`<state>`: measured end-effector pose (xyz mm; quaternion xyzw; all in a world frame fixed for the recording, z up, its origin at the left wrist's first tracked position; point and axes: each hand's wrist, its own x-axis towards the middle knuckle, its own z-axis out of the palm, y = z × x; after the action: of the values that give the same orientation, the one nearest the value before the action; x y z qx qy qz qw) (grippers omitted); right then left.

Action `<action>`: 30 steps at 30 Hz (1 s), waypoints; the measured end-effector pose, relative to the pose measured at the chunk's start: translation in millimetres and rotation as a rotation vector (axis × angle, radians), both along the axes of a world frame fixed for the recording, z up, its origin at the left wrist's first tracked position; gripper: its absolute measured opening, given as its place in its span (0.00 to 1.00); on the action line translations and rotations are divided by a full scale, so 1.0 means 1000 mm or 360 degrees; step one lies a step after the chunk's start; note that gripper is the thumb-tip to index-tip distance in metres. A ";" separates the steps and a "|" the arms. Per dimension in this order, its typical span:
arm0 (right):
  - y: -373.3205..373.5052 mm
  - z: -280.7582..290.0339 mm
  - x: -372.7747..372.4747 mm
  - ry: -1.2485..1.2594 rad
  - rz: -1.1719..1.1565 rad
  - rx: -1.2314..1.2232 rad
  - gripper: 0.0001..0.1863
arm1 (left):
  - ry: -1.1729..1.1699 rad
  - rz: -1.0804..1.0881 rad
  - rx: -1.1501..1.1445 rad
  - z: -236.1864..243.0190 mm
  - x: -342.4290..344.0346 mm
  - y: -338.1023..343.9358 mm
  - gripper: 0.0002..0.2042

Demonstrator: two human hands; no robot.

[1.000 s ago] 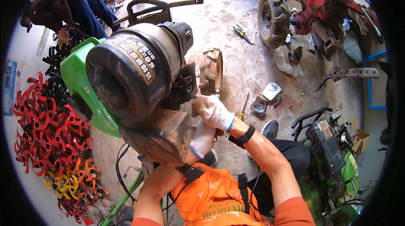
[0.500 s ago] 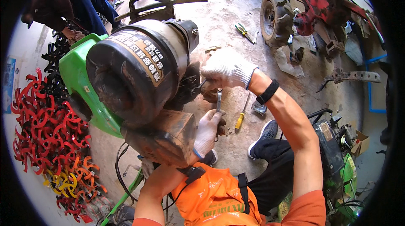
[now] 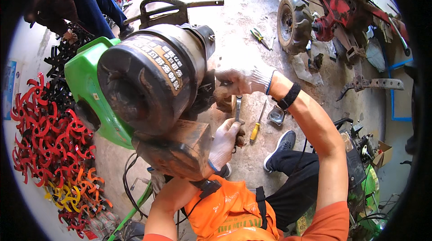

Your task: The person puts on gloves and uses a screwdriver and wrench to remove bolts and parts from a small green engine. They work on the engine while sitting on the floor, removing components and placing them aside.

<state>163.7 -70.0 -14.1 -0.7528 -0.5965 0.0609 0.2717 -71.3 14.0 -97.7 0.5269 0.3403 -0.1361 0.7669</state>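
Note:
My left hand [image 3: 223, 140], in a white knit glove, is closed around the shaft of a metal wrench [image 3: 238, 107] that points away from me. My right hand [image 3: 245, 79], gloved too, is above the wrench's far end, at the side of a dirty engine. Its fingers are curled; whatever lies in them is hidden. The engine has a round black cover [image 3: 128, 86] and a green housing [image 3: 74, 70]. Toward me, a rusty brown box-shaped part [image 3: 180, 144] juts out over my left forearm. The spot where the wrench's head meets the machine is mostly hidden.
A yellow-handled screwdriver [image 3: 255, 129], a square metal part [image 3: 276, 115] and green-handled pliers [image 3: 258, 35] lie on the floor. Red curved blades [image 3: 54, 137] are heaped at left, near a bending person [image 3: 67, 2]. A tyred wheel [image 3: 292, 23] and red machinery [image 3: 337, 7] stand at far right.
My right hand has tilted flatter and shifted slightly right. My left hand keeps its hold on the wrench, which looks slightly farther right. The whole view has shifted a little.

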 end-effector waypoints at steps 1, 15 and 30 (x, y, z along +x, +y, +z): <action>0.002 0.000 0.000 0.0125 0.0040 -0.0152 0.24 | -0.0019 0.0009 -0.0008 0.002 0.000 -0.001 0.11; -0.007 -0.088 -0.126 0.1416 -0.0726 0.0624 0.22 | 0.0118 -0.0077 0.0048 -0.002 0.001 -0.009 0.11; 0.019 -0.077 -0.154 0.1939 -0.0847 0.0653 0.26 | -0.0602 -0.0873 0.0989 -0.061 -0.028 0.016 0.23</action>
<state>9.3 -51.0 -90.9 -0.6386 -0.1324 0.2898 0.7004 -99.8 30.3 -158.6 0.8182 0.0669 -0.1269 0.5567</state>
